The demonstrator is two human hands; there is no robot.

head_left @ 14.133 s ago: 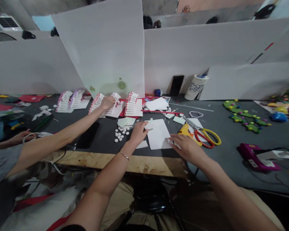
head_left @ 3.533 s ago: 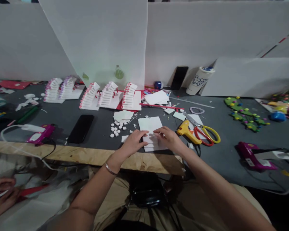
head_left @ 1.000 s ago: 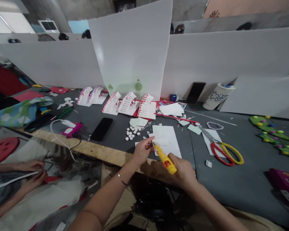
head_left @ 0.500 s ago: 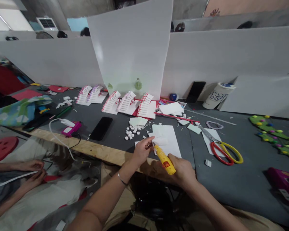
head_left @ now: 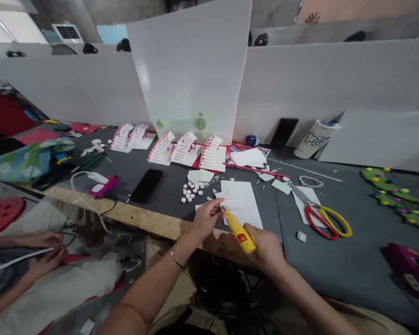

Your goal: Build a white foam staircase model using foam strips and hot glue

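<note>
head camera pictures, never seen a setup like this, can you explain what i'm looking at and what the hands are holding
There is no robot here. Every picture comes from one camera worn on a person's head, looking forward and down, so the two bare arms reaching in from below are the wearer's.

The right hand holds a yellow hot glue gun. The left hand is at a small white piece beside the gun's tip; its exact grip is too small to tell. Below lies a white sheet.

Also on the dark table are scissors, small white pellets, white stepped models and a black phone. The hands at far left belong to another person.
</note>
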